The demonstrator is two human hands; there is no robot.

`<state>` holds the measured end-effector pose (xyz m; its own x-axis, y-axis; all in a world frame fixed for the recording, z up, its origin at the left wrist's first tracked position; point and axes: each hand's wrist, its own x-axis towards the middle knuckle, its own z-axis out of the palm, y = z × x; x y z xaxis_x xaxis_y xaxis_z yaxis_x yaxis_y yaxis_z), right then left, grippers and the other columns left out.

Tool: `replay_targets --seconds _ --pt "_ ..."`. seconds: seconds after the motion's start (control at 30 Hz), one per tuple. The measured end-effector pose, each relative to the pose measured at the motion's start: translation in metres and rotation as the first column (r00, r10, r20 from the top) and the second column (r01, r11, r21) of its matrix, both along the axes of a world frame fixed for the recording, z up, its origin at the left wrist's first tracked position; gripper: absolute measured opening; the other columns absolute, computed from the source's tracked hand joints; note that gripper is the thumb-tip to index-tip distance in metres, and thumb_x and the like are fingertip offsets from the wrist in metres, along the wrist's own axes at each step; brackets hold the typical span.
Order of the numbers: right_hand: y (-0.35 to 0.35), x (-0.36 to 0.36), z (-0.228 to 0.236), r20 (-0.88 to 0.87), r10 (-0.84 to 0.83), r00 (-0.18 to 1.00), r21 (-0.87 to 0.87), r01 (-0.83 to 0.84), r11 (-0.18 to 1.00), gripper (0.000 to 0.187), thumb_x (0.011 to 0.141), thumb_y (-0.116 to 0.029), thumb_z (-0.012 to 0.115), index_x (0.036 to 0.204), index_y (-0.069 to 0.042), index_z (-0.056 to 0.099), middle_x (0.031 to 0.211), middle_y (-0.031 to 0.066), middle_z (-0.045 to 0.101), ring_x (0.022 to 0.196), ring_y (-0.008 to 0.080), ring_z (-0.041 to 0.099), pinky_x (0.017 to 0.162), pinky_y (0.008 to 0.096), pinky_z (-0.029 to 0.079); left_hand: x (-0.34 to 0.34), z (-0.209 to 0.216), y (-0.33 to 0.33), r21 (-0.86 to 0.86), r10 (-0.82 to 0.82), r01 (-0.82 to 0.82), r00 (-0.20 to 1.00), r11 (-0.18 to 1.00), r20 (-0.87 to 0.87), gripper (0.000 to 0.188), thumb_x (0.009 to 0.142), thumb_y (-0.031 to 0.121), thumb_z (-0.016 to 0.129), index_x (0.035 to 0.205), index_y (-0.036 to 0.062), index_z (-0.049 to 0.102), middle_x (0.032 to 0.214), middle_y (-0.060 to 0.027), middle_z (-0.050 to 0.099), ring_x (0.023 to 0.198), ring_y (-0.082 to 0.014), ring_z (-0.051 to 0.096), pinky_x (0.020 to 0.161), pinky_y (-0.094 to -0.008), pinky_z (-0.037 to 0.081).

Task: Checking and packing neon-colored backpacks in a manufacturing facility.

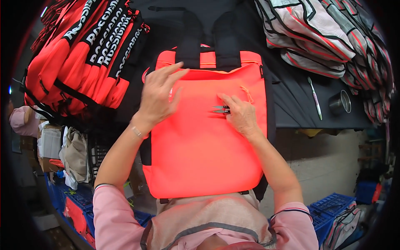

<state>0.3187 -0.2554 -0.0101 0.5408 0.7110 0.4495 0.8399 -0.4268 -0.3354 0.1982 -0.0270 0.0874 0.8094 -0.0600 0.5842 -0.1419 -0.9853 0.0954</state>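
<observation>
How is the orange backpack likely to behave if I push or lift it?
The orange backpack probably flexes rather than staying rigid, since its upper edge bows. Its black straps lie loose beyond the top, so they may trail. Its lower part reaches beyond the black table, so it could droop there.

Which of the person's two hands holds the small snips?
The right hand: snips poke out from its grip, while the open left hand shows no tool.

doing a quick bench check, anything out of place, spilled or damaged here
The toothbrush looks odd: it lies loose on the black cloth, left of the cup, a personal-care item near stacked grey bags. I see no spill, and no clear damage on the orange-red backpack.
</observation>
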Motion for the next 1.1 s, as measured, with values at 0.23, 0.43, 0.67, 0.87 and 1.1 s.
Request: replay_targets --seconds 0.23,0.43,0.67,0.87,1.1 --pt "0.000 0.003 -0.001 -0.434 0.176 0.883 0.416 0.023 0.909 0.032 0.077 0.000 0.070 0.108 -0.009 0.068 0.086 0.0088 0.068 0.063 0.0216 0.065 0.054 0.0318 0.049 0.094 -0.081 -0.037 0.011 0.046 -0.045 0.997 0.999 -0.057 0.042 0.087 0.019 0.066 0.127 0.0063 0.059 0.132 -0.0125 0.058 0.117 -0.0274 0.055 0.103 -0.0438 0.037" --pt "0.024 0.079 0.093 -0.470 -0.080 0.879 0.292 0.241 0.926 0.021 0.089 -0.014 0.063 0.100 0.003 0.069 0.078 0.0165 0.068 0.069 0.0213 0.067 0.068 0.0314 0.050 0.064 -0.094 -0.063 -0.029 0.001 -0.003 0.998 1.000 -0.062 0.040 0.089 0.020 0.066 0.124 0.0027 0.060 0.119 -0.0098 0.066 0.105 -0.0214 0.061 0.095 -0.0394 0.041" --pt "0.101 0.177 0.071 -0.390 -0.336 0.857 -0.035 0.351 0.936 0.040 0.080 -0.031 0.069 0.097 0.005 0.069 0.091 0.0255 0.069 0.092 0.0376 0.068 0.080 0.0396 0.052 0.068 -0.093 -0.065 -0.089 -0.003 -0.002 0.998 0.996 -0.058 0.040 0.086 0.018 0.068 0.123 0.0017 0.060 0.118 -0.0116 0.066 0.102 -0.0227 0.063 0.088 -0.0384 0.045" --pt "0.091 0.153 0.073 -0.739 -0.010 0.673 0.353 0.399 0.846 0.037 0.084 -0.025 0.072 0.103 0.007 0.069 0.084 0.0035 0.067 0.080 0.0074 0.056 0.077 0.0249 0.045 0.063 -0.081 -0.056 -0.810 0.002 -0.038 0.999 0.585 -0.046 0.037 0.097 0.017 0.057 0.128 -0.0023 0.055 0.118 -0.0163 0.061 0.108 -0.0264 0.063 0.087 -0.0348 0.051" --pt "0.047 0.069 0.098 -0.590 0.118 0.799 0.478 0.228 0.848 0.038 0.090 -0.019 0.069 0.119 0.006 0.065 0.071 -0.0057 0.051 0.064 0.0024 0.043 0.058 0.0195 0.037 0.101 -0.017 0.011 -0.964 -0.007 0.090 0.995 -0.250 0.095 0.086 0.095 0.058 0.051 0.146 -0.0084 0.030 0.143 -0.0250 0.043 0.120 -0.0290 0.055 0.099 -0.0383 0.047"
